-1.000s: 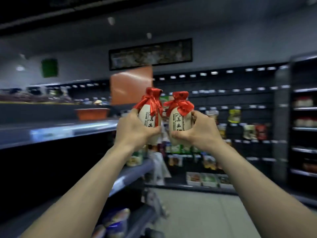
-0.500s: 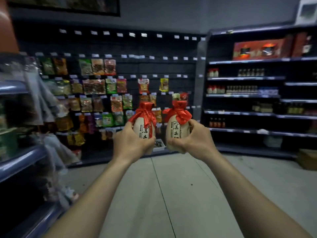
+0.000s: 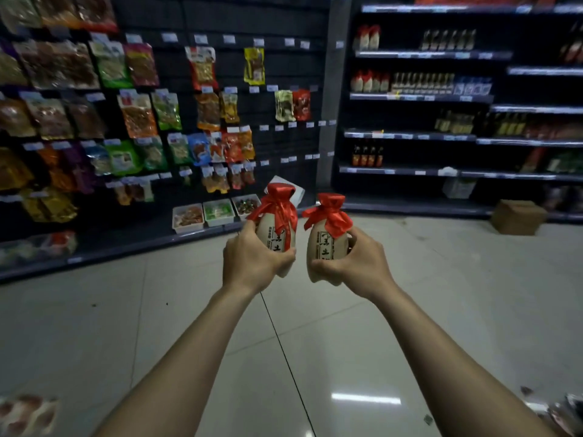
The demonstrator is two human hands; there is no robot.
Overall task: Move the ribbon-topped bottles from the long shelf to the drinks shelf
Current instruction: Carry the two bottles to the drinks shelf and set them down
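Note:
I carry two cream ceramic bottles with red ribbon tops, side by side in front of me over the aisle floor. My left hand (image 3: 252,260) grips the left bottle (image 3: 279,230) round its body. My right hand (image 3: 353,266) grips the right bottle (image 3: 326,247) the same way. Both bottles stand roughly upright and a small gap separates them. The drinks shelf (image 3: 419,135) rises at the right rear, dark, with rows of bottles; several similar ribbon-topped bottles (image 3: 369,82) stand on its upper boards.
A wall of hanging snack packets (image 3: 135,115) fills the left, with white trays (image 3: 217,212) at its foot. A cardboard box (image 3: 517,217) sits on the floor before the right shelf. Pale tiled floor (image 3: 315,357) stretches ahead. Packets show blurred in both lower corners.
The view has swung right and tilted down from the long shelf toward the drinks shelf, which is now closer. Both hands still grip the bottles, now lower in the view.

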